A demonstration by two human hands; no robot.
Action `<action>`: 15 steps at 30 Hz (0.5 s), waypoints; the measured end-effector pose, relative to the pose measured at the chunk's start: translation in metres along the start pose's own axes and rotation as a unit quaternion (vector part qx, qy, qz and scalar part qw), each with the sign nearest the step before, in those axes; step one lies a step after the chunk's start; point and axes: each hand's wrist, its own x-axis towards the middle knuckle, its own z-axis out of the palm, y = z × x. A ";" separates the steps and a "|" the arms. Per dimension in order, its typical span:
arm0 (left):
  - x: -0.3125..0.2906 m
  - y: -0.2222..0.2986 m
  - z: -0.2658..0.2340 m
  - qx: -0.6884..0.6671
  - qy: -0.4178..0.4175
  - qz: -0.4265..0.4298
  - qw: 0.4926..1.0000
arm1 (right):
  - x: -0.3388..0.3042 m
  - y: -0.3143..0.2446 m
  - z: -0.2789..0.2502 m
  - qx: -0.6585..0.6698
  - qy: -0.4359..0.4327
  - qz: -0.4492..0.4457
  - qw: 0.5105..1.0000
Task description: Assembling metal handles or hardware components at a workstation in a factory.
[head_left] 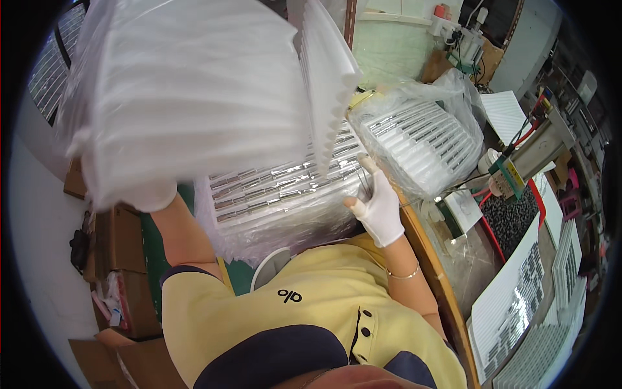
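My left hand, in a white glove, is up at the left and grips a large white ribbed foam tray. The tray is raised and hides most of its fingers. Under it sits a plastic-wrapped stack whose top tray bears rows of shiny metal tubes. My right hand, gloved with thumb and fingertip bare, is by the stack's right edge. Thin metal tweezers stick out between its thumb and fingers. Another white ribbed sheet stands on edge beside the raised tray.
A second bagged tray of tubes lies on the wooden-edged bench at the right. Beyond it are a small press-like machine, a red bin of dark small parts and ribbed white trays. Cardboard boxes stand at the left.
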 end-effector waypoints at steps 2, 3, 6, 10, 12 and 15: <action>0.021 -0.019 -0.001 -0.100 -0.016 -0.037 0.994 | -0.003 0.004 0.012 -0.018 0.021 -0.023 0.999; 0.005 -0.021 -0.003 -0.151 -0.021 -0.056 0.987 | -0.002 0.004 0.017 -0.039 0.039 -0.048 0.997; -0.029 -0.015 -0.025 -0.304 -0.048 -0.115 0.944 | -0.004 -0.008 0.025 0.022 0.087 -0.023 0.996; -0.070 -0.002 -0.069 -0.470 -0.069 -0.190 0.859 | 0.010 0.004 0.019 -0.024 0.134 0.038 0.990; -0.088 -0.008 -0.081 -0.550 -0.078 -0.227 0.800 | 0.012 0.016 0.023 -0.014 0.146 0.049 0.988; -0.103 -0.019 -0.097 -0.646 -0.087 -0.290 0.701 | 0.019 0.024 0.032 0.098 0.150 -0.016 0.984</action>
